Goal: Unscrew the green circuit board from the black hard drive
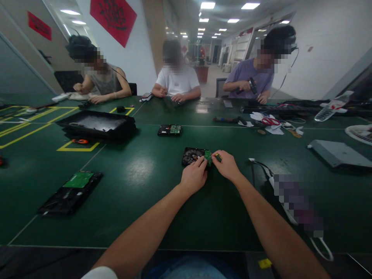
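A hard drive lies on the green table in front of me, its dark metal side and green circuit board facing up. My left hand grips its near edge, fingers resting on top beside the board and the thumb side low at the front. At the drive's right end, my right hand is closed in a pinch on a small yellow-and-black tool. Most of that tool is hidden by the fingers, so its kind is unclear. The right fingertips are close to the board's edge.
Another hard drive lies farther back. At left are a larger black unit with a green board and a black tray. A cable, a grey box and a bottle are at right. Three people sit opposite.
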`<action>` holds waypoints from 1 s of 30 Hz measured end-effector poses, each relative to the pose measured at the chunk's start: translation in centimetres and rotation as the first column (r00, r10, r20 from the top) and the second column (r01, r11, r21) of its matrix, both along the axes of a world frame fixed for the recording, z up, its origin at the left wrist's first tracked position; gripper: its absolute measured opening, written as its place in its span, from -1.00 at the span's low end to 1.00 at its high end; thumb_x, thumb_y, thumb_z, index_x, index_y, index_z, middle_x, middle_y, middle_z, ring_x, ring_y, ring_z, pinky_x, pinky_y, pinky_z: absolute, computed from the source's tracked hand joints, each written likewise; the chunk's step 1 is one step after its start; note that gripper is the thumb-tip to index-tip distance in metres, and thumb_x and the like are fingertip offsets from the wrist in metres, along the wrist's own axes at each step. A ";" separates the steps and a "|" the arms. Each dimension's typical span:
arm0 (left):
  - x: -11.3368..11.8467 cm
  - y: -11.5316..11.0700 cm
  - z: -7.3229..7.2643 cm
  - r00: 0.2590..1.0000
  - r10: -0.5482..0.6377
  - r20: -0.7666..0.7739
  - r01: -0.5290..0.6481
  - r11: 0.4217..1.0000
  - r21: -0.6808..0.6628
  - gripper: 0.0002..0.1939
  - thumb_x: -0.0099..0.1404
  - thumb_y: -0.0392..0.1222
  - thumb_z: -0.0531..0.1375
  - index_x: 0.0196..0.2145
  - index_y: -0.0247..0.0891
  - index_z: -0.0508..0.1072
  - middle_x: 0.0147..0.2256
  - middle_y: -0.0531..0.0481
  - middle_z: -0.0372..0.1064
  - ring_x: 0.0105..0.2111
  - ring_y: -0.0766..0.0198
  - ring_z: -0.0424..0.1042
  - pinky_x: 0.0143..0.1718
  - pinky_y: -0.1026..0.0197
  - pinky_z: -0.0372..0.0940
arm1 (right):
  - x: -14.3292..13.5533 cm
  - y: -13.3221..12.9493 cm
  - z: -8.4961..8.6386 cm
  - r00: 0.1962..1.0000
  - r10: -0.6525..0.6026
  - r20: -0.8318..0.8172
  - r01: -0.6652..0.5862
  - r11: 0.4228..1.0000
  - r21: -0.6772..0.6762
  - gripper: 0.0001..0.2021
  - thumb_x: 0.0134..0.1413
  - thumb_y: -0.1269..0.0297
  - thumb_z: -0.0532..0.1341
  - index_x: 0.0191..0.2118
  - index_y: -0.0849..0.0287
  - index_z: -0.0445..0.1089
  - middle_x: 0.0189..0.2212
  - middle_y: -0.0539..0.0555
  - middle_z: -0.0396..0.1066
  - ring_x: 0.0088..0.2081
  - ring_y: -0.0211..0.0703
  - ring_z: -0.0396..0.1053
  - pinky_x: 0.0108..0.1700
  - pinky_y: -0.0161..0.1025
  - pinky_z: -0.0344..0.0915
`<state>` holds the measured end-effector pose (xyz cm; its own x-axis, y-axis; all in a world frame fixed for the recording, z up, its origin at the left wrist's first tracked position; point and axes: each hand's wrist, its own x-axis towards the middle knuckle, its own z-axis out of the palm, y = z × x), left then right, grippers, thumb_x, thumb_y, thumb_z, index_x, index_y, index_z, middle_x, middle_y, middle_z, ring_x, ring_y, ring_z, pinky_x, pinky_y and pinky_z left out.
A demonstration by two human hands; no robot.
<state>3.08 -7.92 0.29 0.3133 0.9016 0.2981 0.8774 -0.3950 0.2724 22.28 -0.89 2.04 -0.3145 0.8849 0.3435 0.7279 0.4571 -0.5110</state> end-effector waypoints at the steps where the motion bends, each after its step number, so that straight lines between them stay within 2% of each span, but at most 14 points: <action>1: 0.0 0.0 0.0 1.000 0.001 -0.004 -0.001 1.000 0.002 -0.47 0.45 -0.16 0.13 0.34 -0.19 0.32 0.39 -0.16 0.22 0.24 -0.04 0.40 0.20 -0.04 0.39 | 0.2 0.0 0.0 0.999 -0.031 -0.032 0.031 1.000 -0.004 -0.86 0.31 0.24 0.17 -0.20 0.09 0.49 -0.19 0.10 0.58 -0.11 -0.03 0.50 0.01 -0.11 0.33; 3: 0.0 0.0 0.1 1.000 0.003 -0.012 -0.002 1.000 0.011 -0.48 0.46 -0.16 0.12 0.33 -0.21 0.32 0.39 -0.17 0.22 0.24 -0.05 0.40 0.20 -0.04 0.39 | 0.6 -0.2 0.1 0.994 -0.070 -0.081 0.066 0.997 -0.046 -0.84 0.30 0.19 0.18 -0.20 0.07 0.50 -0.22 0.07 0.59 -0.15 -0.03 0.52 -0.04 -0.11 0.35; 6: -0.1 0.1 0.2 1.000 -0.002 -0.028 0.003 1.000 0.029 -0.48 0.47 -0.16 0.09 0.34 -0.24 0.32 0.39 -0.17 0.22 0.24 -0.05 0.39 0.22 -0.05 0.37 | 1.0 -0.5 -0.1 0.994 -0.061 -0.096 0.046 0.988 -0.147 -0.80 0.28 0.11 0.20 -0.15 0.03 0.53 -0.32 0.02 0.58 -0.32 -0.07 0.50 -0.18 -0.14 0.36; 11: -0.4 0.4 0.1 0.999 -0.030 -0.043 0.031 0.999 0.018 -0.47 0.47 -0.16 0.09 0.36 -0.23 0.30 0.40 -0.19 0.20 0.24 -0.06 0.39 0.24 -0.08 0.32 | 1.2 -0.6 -0.6 0.981 -0.064 -0.181 0.022 0.974 -0.223 -0.79 0.22 0.12 0.24 -0.11 0.01 0.55 -0.44 -0.03 0.52 -0.46 -0.13 0.41 -0.30 -0.17 0.33; 15: -0.6 0.6 0.0 0.999 -0.032 -0.039 0.033 0.999 0.009 -0.47 0.47 -0.16 0.10 0.36 -0.18 0.30 0.41 -0.16 0.19 0.26 -0.04 0.37 0.26 -0.07 0.30 | 1.4 -0.2 -1.2 0.877 -0.209 -0.432 0.023 0.918 -0.396 -0.74 0.12 0.12 0.31 -0.09 0.06 0.52 -0.49 -0.06 0.46 -0.54 -0.21 0.34 -0.45 -0.26 0.27; 17: -0.6 0.6 0.0 0.998 -0.037 -0.045 0.038 0.999 0.009 -0.47 0.47 -0.16 0.10 0.36 -0.20 0.31 0.41 -0.16 0.19 0.26 -0.05 0.37 0.26 -0.07 0.30 | 1.5 0.0 -1.5 0.836 -0.243 -0.492 0.004 0.900 -0.437 -0.72 0.11 0.11 0.31 -0.09 0.09 0.50 -0.49 -0.08 0.44 -0.57 -0.26 0.30 -0.52 -0.31 0.21; 24: -0.4 0.5 0.0 0.994 -0.016 -0.111 0.015 1.000 -0.002 -0.48 0.52 -0.16 0.04 0.37 -0.24 0.28 0.42 -0.15 0.17 0.25 -0.03 0.38 0.27 -0.06 0.28 | 1.9 0.4 -1.9 0.726 -0.272 -0.632 -0.069 0.885 -0.460 -0.71 0.16 0.14 0.15 -0.10 0.15 0.47 -0.42 -0.02 0.46 -0.61 -0.33 0.30 -0.65 -0.37 0.09; 27: -0.4 0.4 -0.1 0.991 -0.005 -0.137 0.007 1.000 0.012 -0.48 0.53 -0.15 0.02 0.38 -0.23 0.27 0.43 -0.13 0.16 0.24 -0.04 0.38 0.26 -0.07 0.28 | 2.2 0.6 -2.2 0.675 -0.280 -0.683 -0.083 0.891 -0.447 -0.69 0.14 0.16 0.13 -0.10 0.17 0.49 -0.38 0.00 0.46 -0.58 -0.33 0.33 -0.63 -0.37 0.15; 30: -0.4 0.2 -0.1 0.988 -0.005 -0.152 0.009 0.999 0.031 -0.49 0.54 -0.14 0.01 0.37 -0.24 0.28 0.43 -0.13 0.17 0.20 -0.07 0.41 0.22 -0.09 0.31 | 2.3 0.9 -2.5 0.643 -0.285 -0.711 -0.080 0.898 -0.433 -0.70 0.12 0.19 0.18 -0.08 0.17 0.49 -0.29 0.05 0.51 -0.52 -0.30 0.44 -0.55 -0.35 0.31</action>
